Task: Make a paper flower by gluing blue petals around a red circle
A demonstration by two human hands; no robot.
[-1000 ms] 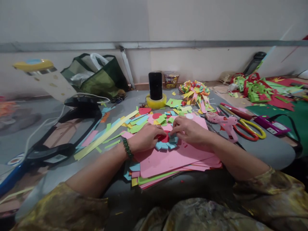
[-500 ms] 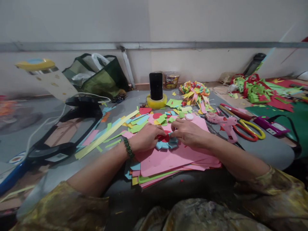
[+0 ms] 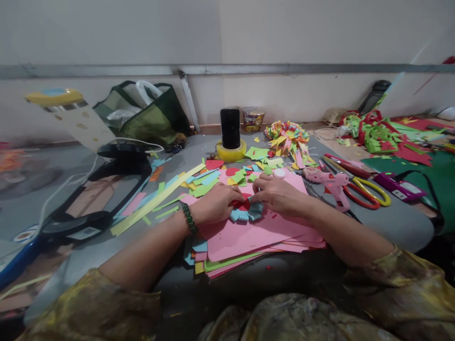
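On a stack of pink paper sheets (image 3: 241, 241) lies a red paper disc (image 3: 243, 202) edged with folded light blue paper loops (image 3: 242, 215). My left hand (image 3: 217, 202), fingers bent together, is at the disc's left side, and its fingertips touch the red paper. From the right, my right hand (image 3: 275, 194) has its fingers pinched on a light blue piece at the disc's edge. The fingertips partly cover the disc. Green and yellow paper pieces (image 3: 239, 178) and a small white round lid (image 3: 279, 173) lie just beyond my hands.
A phone (image 3: 231, 128) stands in a yellow tape roll (image 3: 232, 152). To the right are a pink glue gun (image 3: 334, 185), scissors with red and yellow handles (image 3: 375, 189) and a purple power strip (image 3: 400, 187). Paper strips (image 3: 161, 196) and a black frame (image 3: 80, 226) lie to the left.
Both hands have stayed almost in place at the disc, with slightly more of its red surface showing between them. Otherwise the view has shifted only a little.
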